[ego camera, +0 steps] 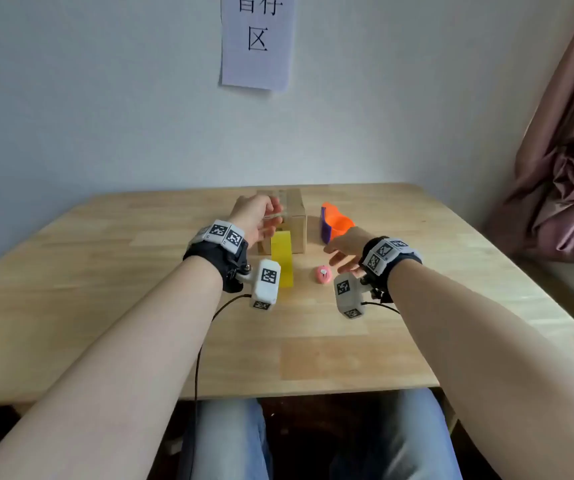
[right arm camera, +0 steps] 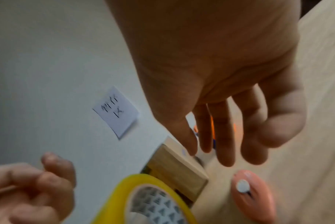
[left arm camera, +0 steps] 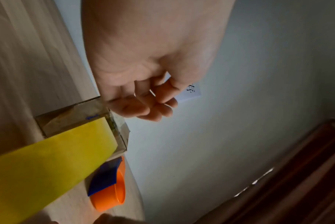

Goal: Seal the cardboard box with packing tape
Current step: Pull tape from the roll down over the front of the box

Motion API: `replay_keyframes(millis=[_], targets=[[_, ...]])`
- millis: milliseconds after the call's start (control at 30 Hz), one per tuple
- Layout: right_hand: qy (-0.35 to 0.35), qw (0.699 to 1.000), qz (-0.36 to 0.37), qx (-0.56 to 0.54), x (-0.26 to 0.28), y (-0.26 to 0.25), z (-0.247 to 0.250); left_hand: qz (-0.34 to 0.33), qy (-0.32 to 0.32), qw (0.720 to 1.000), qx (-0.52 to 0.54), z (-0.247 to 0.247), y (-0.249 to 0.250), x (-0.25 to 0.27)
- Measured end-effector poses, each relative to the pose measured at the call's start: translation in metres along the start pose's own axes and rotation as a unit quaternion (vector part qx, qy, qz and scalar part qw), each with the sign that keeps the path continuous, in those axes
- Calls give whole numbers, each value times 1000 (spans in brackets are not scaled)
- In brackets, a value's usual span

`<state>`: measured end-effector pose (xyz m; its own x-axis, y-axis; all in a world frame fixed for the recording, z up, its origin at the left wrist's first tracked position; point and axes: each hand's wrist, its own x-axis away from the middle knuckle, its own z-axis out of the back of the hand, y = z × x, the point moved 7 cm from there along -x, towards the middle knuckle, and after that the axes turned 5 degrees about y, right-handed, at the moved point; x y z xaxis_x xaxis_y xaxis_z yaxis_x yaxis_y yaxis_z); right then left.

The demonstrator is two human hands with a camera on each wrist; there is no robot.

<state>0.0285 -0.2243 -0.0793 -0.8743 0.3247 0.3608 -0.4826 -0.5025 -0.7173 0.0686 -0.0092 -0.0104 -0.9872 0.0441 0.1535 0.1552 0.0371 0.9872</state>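
A small cardboard box [ego camera: 296, 216] [left arm camera: 70, 119] [right arm camera: 178, 171] stands at the back middle of the wooden table [ego camera: 140, 306]. A yellow roll of packing tape [ego camera: 282, 261] [left arm camera: 47, 166] [right arm camera: 143, 197] stands on edge against the box's front. My left hand [ego camera: 267, 220] [left arm camera: 143, 100] [right arm camera: 32, 189] hovers over the box's left top, fingers loosely curled, thumb near the fingertips, nothing visible in it. My right hand [ego camera: 340, 255] [right arm camera: 229, 121] floats palm down with straight fingers just right of the box, above a small pink cutter [ego camera: 323, 274] [right arm camera: 252, 195]. It holds nothing.
An orange cup with a blue-purple piece in it [ego camera: 337, 225] [left arm camera: 113, 192] stands right of the box, just beyond my right hand. A paper sign [ego camera: 257, 39] hangs on the wall behind. A pink curtain [ego camera: 562, 168] is bunched at the table's right.
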Motion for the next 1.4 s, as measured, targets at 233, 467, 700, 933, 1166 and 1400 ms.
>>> replay_keyframes(millis=[233, 467, 700, 933, 1166, 1400], targets=[[-27, 993, -30, 115, -38, 22, -30, 37, 27, 999, 7, 14, -21, -28], [-20, 996, 17, -88, -47, 6, -24, 62, 49, 997, -18, 30, -40, -39], [74, 952, 171, -242, -30, -56, 12, -19, 47, 998, -37, 24, -13, -37], [-45, 914, 260, -308, -8, -101, 6, 15, 36, 998, -45, 24, -18, -37], [-45, 933, 272, -233, -23, -103, -2, 69, 35, 996, -53, 36, -42, -50], [36, 949, 313, -30, -37, -107, -2, 165, -31, 978, -121, 34, -71, -61]])
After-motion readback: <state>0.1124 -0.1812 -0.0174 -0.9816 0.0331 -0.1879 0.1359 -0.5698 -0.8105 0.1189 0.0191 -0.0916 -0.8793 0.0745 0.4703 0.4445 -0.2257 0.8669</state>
